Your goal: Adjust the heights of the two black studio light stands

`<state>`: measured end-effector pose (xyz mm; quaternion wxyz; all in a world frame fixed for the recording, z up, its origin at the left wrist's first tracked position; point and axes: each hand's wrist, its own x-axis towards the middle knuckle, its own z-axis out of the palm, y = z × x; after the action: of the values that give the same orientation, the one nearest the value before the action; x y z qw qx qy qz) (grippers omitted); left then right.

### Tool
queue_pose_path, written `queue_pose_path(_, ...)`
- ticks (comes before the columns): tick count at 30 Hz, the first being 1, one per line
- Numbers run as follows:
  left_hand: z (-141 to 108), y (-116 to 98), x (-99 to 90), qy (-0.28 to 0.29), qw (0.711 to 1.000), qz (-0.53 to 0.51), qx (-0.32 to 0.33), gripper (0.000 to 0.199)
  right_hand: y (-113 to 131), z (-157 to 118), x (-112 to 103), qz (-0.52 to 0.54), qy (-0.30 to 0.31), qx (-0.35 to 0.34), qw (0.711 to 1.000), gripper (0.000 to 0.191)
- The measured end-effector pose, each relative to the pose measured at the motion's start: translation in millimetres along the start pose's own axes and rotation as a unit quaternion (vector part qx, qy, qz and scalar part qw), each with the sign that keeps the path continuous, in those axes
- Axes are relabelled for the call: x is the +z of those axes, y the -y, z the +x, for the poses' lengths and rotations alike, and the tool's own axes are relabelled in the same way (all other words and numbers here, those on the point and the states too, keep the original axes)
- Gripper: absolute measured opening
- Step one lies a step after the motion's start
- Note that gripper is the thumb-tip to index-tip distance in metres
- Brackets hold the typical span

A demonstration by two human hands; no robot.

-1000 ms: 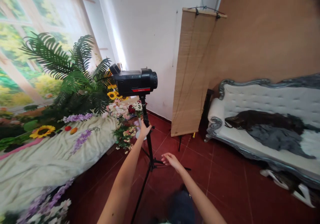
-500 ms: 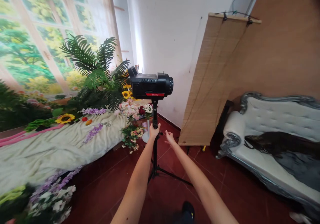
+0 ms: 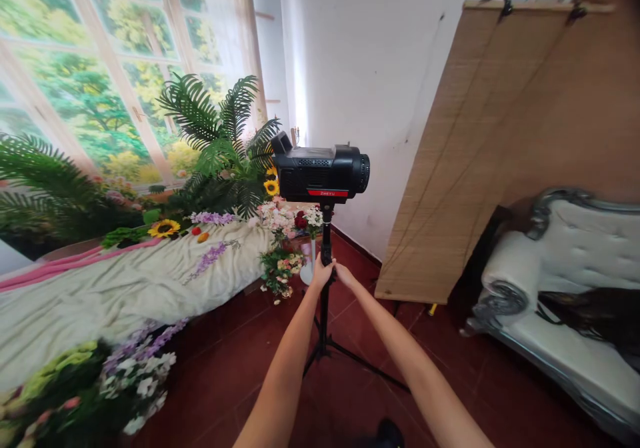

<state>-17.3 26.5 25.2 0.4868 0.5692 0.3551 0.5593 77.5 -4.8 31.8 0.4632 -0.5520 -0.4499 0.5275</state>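
A black studio light [image 3: 320, 176] with a red label sits on top of a black light stand [image 3: 325, 318], whose legs are spread on the floor. My left hand [image 3: 322, 272] is wrapped around the stand's pole at a joint below the light. At the same height, on the pole's right side, my right hand [image 3: 343, 274] has its fingers closed on the joint's knob. The knob itself is mostly covered by those fingers.
Left of the stand is a bed-like surface draped in cream cloth [image 3: 165, 288], with sunflowers, purple blossoms and fruit. Potted flowers [image 3: 283, 271] stand close behind the pole. A hanging bamboo blind [image 3: 440, 155] and a white tufted sofa [image 3: 590, 248] are on the right.
My right hand has come in from beside the pole and closed at the joint. My left hand keeps its hold. The view has shifted, so the scene sits further right.
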Motion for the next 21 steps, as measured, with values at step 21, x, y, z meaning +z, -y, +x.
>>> queue_pose_path(21,-6,-10,7.0,-0.044,0.999,0.017,0.004,0.03,4,-31,-27,0.318,0.121,0.266,0.902,0.037)
